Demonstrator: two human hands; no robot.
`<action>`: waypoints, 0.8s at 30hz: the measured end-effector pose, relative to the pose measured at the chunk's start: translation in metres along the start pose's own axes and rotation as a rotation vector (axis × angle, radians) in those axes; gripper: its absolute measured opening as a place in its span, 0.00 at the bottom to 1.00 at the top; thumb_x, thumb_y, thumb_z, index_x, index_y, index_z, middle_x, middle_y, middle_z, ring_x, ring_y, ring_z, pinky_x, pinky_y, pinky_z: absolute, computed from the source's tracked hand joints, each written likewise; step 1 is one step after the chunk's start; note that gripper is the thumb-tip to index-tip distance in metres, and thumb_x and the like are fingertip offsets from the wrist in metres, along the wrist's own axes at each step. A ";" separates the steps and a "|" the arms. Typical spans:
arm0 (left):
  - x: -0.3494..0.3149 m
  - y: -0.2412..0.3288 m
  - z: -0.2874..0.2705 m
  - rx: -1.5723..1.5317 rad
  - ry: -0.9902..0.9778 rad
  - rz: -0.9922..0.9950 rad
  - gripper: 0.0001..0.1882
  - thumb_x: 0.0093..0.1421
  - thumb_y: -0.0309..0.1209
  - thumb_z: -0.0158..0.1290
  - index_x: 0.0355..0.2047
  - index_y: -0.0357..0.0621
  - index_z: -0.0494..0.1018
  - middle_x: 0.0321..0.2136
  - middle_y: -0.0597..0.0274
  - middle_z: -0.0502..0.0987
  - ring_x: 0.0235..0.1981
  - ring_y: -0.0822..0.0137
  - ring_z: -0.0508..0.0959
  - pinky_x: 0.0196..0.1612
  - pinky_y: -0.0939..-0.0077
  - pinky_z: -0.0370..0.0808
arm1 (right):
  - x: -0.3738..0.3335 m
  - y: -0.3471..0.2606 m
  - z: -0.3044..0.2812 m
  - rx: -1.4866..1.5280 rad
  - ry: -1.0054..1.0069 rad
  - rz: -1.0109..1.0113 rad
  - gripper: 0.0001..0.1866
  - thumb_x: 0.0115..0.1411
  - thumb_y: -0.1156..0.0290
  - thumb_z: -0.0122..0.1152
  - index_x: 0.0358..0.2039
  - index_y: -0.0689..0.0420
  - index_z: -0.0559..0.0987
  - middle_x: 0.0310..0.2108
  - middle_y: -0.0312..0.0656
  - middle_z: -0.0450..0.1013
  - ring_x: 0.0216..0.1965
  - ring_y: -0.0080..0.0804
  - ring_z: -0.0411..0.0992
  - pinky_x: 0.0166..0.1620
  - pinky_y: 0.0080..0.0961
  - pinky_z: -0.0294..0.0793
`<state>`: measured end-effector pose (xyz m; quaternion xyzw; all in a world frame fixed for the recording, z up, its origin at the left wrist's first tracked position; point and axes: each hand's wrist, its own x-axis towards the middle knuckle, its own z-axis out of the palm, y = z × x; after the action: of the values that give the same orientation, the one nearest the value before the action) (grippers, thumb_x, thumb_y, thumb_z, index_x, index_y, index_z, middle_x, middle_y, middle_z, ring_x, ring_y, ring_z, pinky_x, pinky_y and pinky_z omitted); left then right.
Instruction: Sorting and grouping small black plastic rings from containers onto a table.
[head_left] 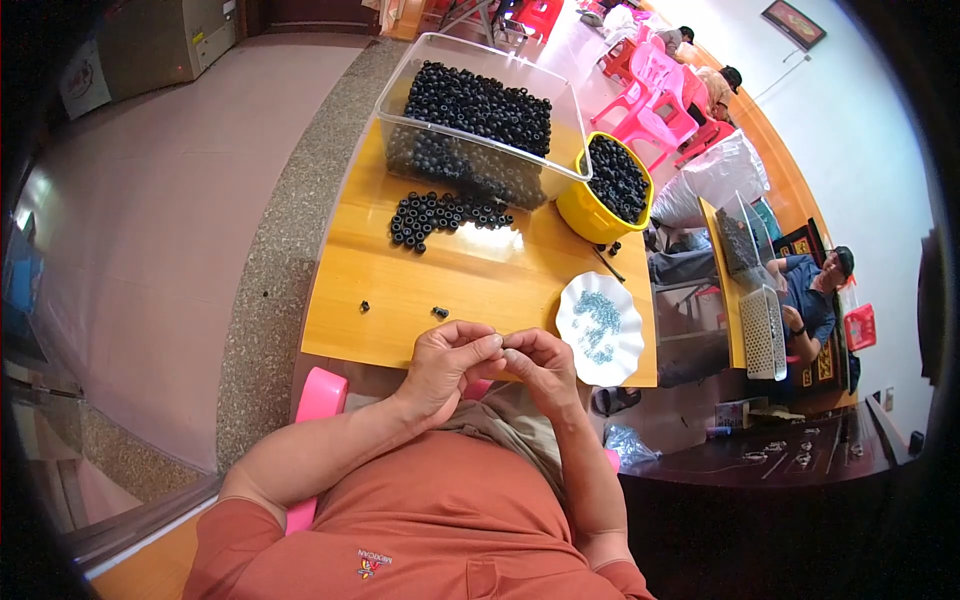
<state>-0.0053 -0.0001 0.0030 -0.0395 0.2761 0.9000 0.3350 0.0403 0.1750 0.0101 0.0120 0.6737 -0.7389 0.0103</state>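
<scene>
My left hand and my right hand meet fingertip to fingertip over the table's near edge. Both are closed in a pinch, and whatever sits between the fingertips is too small to make out. On the wooden table, just beyond my left hand, lies a small dark piece, with another small black piece farther left. Beside my right hand is a white scalloped dish with tiny see-through bluish pieces in it. Farther off, loose black ring-shaped pieces lie in a patch.
A see-through plastic bin full of black pieces stands at the table's far side. To its right is a yellow bucket, also filled with black pieces. A thin dark stick lies near the dish. Another person sits at a table on the right.
</scene>
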 end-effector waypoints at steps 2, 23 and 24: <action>0.001 -0.001 -0.001 -0.001 -0.004 0.001 0.06 0.60 0.23 0.57 0.38 0.37 0.74 0.33 0.59 0.79 0.32 0.70 0.81 0.39 0.80 0.81 | 0.000 0.000 -0.002 -0.007 0.011 -0.007 0.06 0.60 0.77 0.62 0.38 0.65 0.78 0.37 0.41 0.78 0.37 0.22 0.75 0.42 0.19 0.75; 0.000 -0.003 -0.001 0.083 -0.020 -0.056 0.06 0.60 0.24 0.58 0.37 0.38 0.74 0.33 0.61 0.79 0.33 0.71 0.80 0.40 0.79 0.81 | 0.003 0.000 -0.003 0.151 0.157 -0.128 0.03 0.52 0.86 0.63 0.27 0.65 0.80 0.33 0.45 0.77 0.35 0.29 0.74 0.42 0.23 0.74; 0.000 -0.004 -0.002 0.085 -0.027 -0.063 0.06 0.60 0.24 0.58 0.37 0.39 0.74 0.34 0.61 0.79 0.33 0.71 0.80 0.40 0.79 0.81 | 0.003 0.000 -0.002 0.147 0.152 -0.142 0.03 0.52 0.85 0.63 0.27 0.65 0.80 0.33 0.45 0.78 0.36 0.29 0.75 0.42 0.24 0.74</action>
<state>-0.0034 0.0015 0.0000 -0.0218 0.3081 0.8769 0.3682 0.0369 0.1773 0.0097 0.0209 0.6158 -0.7820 -0.0940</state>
